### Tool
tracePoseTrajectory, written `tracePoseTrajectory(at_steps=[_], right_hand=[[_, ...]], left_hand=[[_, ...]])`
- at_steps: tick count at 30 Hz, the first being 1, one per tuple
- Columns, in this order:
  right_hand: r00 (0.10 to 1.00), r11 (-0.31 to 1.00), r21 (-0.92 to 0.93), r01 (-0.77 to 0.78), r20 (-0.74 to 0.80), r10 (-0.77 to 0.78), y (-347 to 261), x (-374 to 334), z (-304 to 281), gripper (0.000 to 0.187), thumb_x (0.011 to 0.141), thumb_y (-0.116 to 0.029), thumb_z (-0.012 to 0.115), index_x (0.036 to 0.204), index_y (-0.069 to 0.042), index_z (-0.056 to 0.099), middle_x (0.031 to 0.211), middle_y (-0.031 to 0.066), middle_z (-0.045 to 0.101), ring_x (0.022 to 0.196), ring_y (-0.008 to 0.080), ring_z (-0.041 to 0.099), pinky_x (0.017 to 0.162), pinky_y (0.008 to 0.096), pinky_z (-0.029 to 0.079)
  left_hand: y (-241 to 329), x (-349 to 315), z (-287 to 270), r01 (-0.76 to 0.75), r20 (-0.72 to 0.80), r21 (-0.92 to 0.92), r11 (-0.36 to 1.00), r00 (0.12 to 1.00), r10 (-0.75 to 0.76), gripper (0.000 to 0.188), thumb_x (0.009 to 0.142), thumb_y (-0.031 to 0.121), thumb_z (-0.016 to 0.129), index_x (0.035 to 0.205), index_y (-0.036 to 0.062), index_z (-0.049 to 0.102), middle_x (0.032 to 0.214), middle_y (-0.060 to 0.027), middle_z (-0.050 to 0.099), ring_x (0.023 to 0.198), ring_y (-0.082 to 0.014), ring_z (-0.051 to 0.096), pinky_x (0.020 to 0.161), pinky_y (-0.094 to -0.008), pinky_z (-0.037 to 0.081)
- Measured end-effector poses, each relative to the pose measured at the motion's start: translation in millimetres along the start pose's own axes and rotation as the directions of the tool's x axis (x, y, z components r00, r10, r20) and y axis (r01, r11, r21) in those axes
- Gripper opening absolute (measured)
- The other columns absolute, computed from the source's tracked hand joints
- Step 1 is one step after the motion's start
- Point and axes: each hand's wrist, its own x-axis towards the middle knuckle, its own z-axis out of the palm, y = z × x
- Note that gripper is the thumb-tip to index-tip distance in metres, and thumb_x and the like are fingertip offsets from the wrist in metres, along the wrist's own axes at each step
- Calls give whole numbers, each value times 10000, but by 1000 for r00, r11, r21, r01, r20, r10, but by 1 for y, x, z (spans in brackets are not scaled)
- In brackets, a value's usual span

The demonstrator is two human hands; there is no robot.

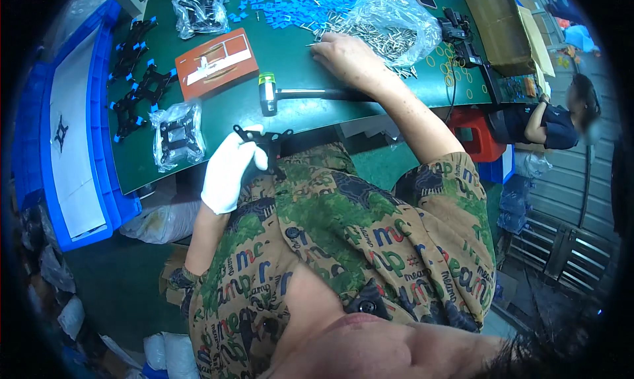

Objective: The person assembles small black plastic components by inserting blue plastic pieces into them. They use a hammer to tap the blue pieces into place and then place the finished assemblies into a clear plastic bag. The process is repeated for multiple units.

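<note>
My left hand [231, 168], in a white glove, is closed on a black bracket [267, 141] with holed arms, held at the table's near edge; part of it is hidden by the hand. My bare right hand [347, 59] reaches across the green table [297, 118] to the edge of a heap of small silver metal pins [389, 39]. Its fingers are drawn together, and a small metal pin [311, 45] pokes out at the fingertips. Under the right forearm passes the dark handle of a hammer [267, 95], whose metal head has a yellow-green end.
Left of the hammer are an orange box [218, 63], a bagged bracket [177, 135] and loose black brackets [148, 85] with blue tabs. Blue pieces [284, 6] lie scattered behind. Clear plastic [399, 12] partly covers the pins. A cardboard box [505, 29] and another person [555, 121] are at right.
</note>
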Motion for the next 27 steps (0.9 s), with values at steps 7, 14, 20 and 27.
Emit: tracePoseTrajectory(at_steps=[7,14,20,27], right_hand=[[996,997,-41,69,-53,-72,1,-4,5,181,920,-124,571,995,-19,698,958,150,649,992,341,677,867,447,554],[996,996,-42,80,50,-78,-1,-3,-3,202,918,-116,567,1054,-21,682,971,148,638,983,339,678,857,449,557],[950,822,489,291,-250,-187,-36,-2,-16,132,962,-87,649,1077,-23,666,1039,127,648,980,311,660,846,377,538],[913,534,742,405,-301,-274,-91,-3,-14,75,972,-60,643,1037,-24,654,1020,110,637,973,281,637,858,363,516]], left_hand=[[-6,12,3,-21,-9,-60,998,1000,20,439,1021,167,605,1370,-83,513,897,-57,632,833,-133,609,809,-281,493],[-5,18,10,15,33,-75,997,999,-13,386,1017,135,586,1336,-80,548,869,-54,627,809,-128,605,782,-274,498],[7,19,16,95,47,-20,995,994,-94,301,1013,134,600,1241,-62,627,802,-38,630,755,-120,601,727,-260,486],[18,24,17,91,100,203,975,989,-113,192,1009,159,630,1037,-22,688,779,-26,650,704,-108,588,676,-261,458]])
